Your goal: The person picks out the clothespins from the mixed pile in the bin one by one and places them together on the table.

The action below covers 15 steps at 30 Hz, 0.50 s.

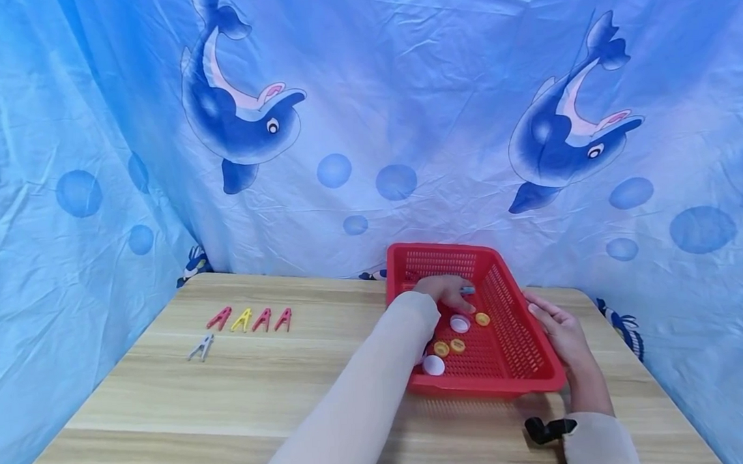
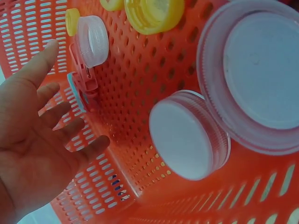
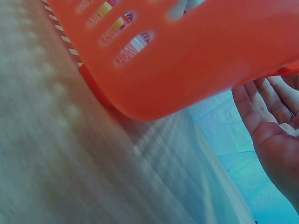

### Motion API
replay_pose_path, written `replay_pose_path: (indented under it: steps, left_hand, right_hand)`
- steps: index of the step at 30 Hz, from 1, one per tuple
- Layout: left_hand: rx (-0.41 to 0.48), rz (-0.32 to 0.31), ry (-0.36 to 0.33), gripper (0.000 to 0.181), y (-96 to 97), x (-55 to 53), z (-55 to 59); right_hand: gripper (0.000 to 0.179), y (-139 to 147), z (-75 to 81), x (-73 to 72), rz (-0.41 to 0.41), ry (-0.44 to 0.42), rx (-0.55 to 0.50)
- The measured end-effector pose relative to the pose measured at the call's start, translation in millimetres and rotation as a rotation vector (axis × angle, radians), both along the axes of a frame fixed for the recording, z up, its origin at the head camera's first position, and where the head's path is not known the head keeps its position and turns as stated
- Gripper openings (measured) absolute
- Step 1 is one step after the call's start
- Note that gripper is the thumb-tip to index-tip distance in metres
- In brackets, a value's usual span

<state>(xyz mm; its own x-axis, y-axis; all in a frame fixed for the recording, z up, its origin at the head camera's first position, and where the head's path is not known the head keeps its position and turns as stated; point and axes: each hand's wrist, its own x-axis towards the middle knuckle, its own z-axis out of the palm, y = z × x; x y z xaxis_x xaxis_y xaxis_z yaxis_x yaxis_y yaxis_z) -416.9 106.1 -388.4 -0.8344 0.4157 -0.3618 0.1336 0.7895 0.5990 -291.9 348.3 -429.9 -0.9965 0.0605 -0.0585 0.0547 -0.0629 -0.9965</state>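
My left hand (image 1: 449, 291) reaches into the far part of a red plastic basket (image 1: 475, 387). In the left wrist view its fingers are spread and nothing lies in the palm. Closest to its fingertips are a red clothespin (image 2: 86, 77) and a light blue clothespin (image 2: 74, 91) on the basket floor. A clear ridged cap (image 2: 92, 41) sits beside them. My right hand (image 1: 562, 334) is at the basket's right side, its extended fingers (image 3: 261, 105) touching the underside of the rim.
White caps (image 1: 433, 365) and yellow caps (image 1: 441, 348) lie in the basket. On the table's left stand several red clothespins (image 1: 261, 320), a yellow clothespin (image 1: 242, 320) and a grey clothespin (image 1: 201, 348). A blue dolphin-print curtain (image 1: 355, 123) hangs behind the table.
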Motion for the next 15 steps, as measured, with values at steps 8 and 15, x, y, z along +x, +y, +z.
replay_pose_path:
  steps: [8,15]
  left_hand:
    - [-0.094,-0.035,0.003,0.071,0.9,0.9,0.3]
    - [0.013,-0.062,0.08,0.032,2.4,5.6,-2.3]
  right_hand:
    - [0.072,-2.1,1.9,0.7,0.009,0.003,-0.015]
    - [0.074,-0.7,0.5,0.0,0.01,0.009,-0.001]
